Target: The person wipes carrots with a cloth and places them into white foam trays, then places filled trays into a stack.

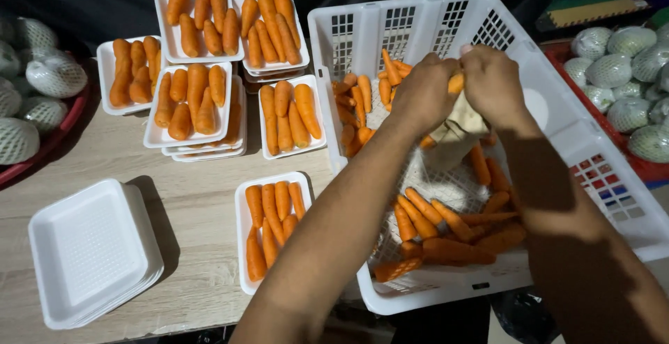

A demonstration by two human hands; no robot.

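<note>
Carrot (pixel 456 82) gripped between two hands above a white plastic crate (pixel 557 117), only a short orange stub showing between the fingers, so which way its long axis runs cannot be told. Left hand (pixel 421 93) is curled tight around one end; right hand (pixel 493 82) is closed over the other, fingers bent, and a beige cloth (pixel 456 131) hangs from beneath both hands into the crate. The crate is rigid, with slotted lattice walls and a perforated floor, and holds loose carrots (pixel 446 229), smooth, tapered and bright orange, lying at mixed angles along its near and far sides. It stands on a pale wood-grain table (pixel 188 211). Just left of the crate sits a shallow white foam tray (pixel 242 243) packed with carrots laid lengthwise, tips pointing toward the person. Farther back, more filled trays (pixel 198 51) are stacked in overlapping layers. A stack of empty trays (pixel 87 253) rests at the near left corner. Round produce in white foam netting (pixel 620 72) fills red bins on both sides.
</note>
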